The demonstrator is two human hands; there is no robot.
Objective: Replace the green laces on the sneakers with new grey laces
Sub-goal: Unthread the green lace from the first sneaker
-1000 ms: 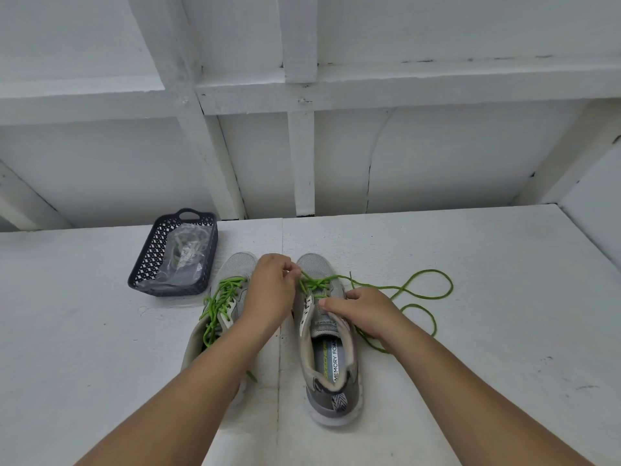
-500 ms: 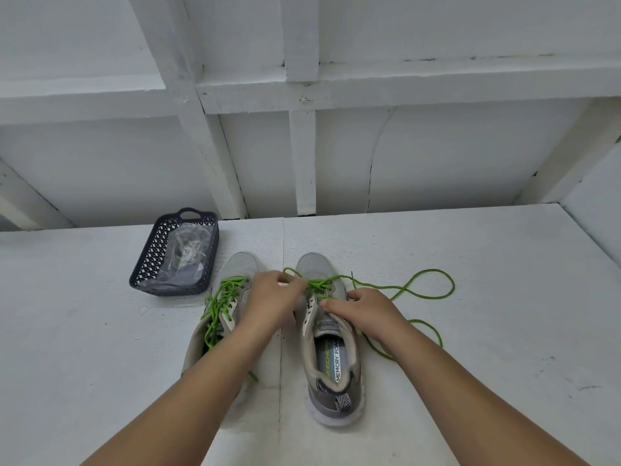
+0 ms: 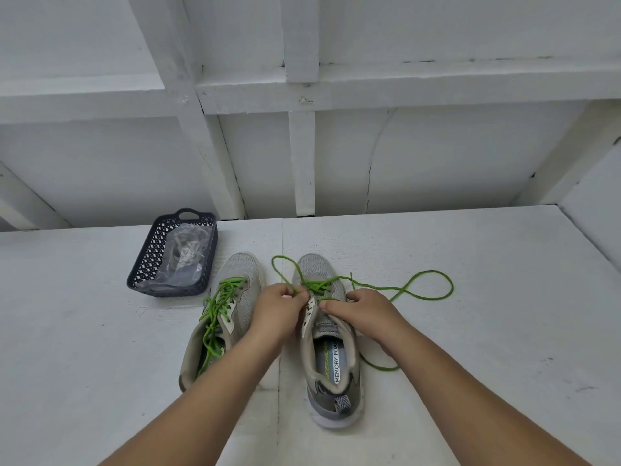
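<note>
Your left hand (image 3: 280, 309) has dropped from the toe end of the right sneaker (image 3: 331, 338) to its lower eyelets, and a fresh loop of green lace (image 3: 421, 285) now arcs over the toe that was not there a second ago, so you have pulled more slack out; unlacing of this shoe looks well along, only a few crossings left near the toe. Left fingers pinch the lace at the eyelets. Right hand (image 3: 364, 309) grips the far side of the same sneaker, steadying it. Freed lace trails on the white table (image 3: 487, 331) to the right of that sneaker (it could snag under your wrist). Left of it, the left sneaker (image 3: 223, 317) stays fully laced in green. Beyond that, a dark basket (image 3: 148, 260) holds a clear bag (image 3: 184, 260), presumably the grey laces, untouched.
</note>
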